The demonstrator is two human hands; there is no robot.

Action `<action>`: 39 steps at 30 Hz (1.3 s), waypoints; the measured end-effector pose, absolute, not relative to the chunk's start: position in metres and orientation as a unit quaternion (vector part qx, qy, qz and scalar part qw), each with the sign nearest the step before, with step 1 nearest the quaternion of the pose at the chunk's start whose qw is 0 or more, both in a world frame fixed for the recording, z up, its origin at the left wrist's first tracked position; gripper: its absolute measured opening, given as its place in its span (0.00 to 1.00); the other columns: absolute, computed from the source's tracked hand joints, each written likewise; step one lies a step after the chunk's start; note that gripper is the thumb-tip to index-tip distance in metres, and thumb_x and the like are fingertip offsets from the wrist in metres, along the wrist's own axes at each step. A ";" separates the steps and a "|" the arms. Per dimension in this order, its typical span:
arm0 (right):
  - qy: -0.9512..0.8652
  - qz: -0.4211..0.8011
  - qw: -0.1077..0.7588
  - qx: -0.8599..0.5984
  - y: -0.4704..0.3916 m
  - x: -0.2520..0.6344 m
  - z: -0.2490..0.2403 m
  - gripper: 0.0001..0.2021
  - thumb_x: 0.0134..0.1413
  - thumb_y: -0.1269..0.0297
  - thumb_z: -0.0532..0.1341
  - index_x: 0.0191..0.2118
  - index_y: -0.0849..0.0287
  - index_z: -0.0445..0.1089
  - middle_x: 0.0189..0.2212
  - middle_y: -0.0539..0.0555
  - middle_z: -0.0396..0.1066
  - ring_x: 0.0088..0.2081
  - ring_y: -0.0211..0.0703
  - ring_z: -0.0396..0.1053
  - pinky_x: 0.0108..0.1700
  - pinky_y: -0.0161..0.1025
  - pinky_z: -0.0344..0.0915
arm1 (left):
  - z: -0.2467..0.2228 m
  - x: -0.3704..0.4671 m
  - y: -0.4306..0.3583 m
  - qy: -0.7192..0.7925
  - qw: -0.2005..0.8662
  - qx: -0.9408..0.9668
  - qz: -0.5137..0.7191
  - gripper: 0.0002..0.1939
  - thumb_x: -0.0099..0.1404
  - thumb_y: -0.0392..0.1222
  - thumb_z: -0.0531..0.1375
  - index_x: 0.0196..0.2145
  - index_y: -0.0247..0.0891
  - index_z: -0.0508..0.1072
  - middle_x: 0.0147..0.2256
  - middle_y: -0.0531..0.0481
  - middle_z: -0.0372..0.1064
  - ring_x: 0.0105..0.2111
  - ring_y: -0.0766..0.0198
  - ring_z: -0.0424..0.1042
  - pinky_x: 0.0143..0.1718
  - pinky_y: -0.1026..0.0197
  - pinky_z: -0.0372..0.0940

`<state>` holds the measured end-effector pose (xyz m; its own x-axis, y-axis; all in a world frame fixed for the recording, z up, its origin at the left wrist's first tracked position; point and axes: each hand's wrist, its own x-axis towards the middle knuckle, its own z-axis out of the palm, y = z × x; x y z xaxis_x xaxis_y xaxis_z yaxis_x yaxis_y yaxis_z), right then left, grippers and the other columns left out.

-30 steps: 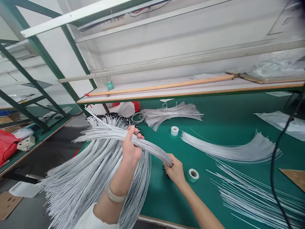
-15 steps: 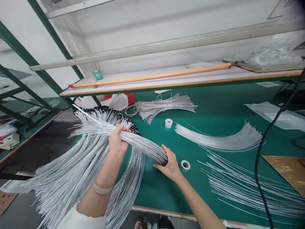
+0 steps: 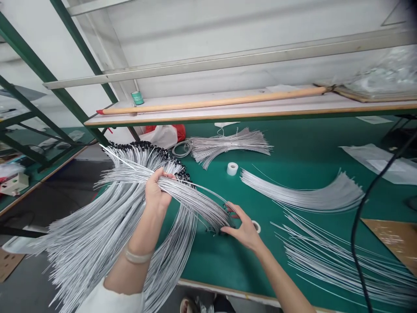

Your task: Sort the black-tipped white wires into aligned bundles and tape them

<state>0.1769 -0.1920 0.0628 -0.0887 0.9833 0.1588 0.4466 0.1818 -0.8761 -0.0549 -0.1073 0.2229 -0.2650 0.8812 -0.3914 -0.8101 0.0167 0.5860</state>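
My left hand [image 3: 157, 191] is closed around the middle of a bundle of thin grey cables [image 3: 195, 200], held above the bench. The bundle's loose ends fan out to the left. At its right end, small dark tips stick out unevenly. My right hand [image 3: 243, 226] curves round that end, thumb below and fingers above, with a few cables bowed out near the fingertips. Beneath and behind my left hand lies a large pile of grey cables [image 3: 107, 230] with black ends [image 3: 143, 148], draping over the bench's front edge.
On the green bench [image 3: 228, 261] are a white tape roll [image 3: 232, 168], a second roll [image 3: 256, 226] partly behind my right hand, a tied cable bundle [image 3: 231, 145], a curved cable bunch [image 3: 306, 193] and loose cables [image 3: 325, 261]. A black cord [image 3: 355, 226] hangs at right. A shelf [image 3: 228, 114] crosses above.
My right hand has moved slightly right and down, its grip looser. The bundle's right end has spread from a tight, even tip into splayed dark ends. The view has shifted slightly.
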 end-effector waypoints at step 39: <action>-0.625 0.268 0.477 -0.556 -0.162 0.128 0.018 0.06 0.43 0.67 0.55 0.31 0.58 0.64 0.22 0.48 0.67 0.24 0.40 0.64 0.28 0.35 0.62 | 0.226 -0.024 -0.116 0.387 0.549 0.093 0.735 0.15 0.48 0.29 0.59 0.34 0.41 0.63 0.20 0.56 0.65 0.22 0.67 0.68 0.29 0.62 0.64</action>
<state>0.1279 -0.1622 0.0179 0.0739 0.9515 0.2986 0.4397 0.2376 -0.8661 -0.0243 -0.1162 0.2258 -0.3805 0.8790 -0.2874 -0.7345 -0.0983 0.6715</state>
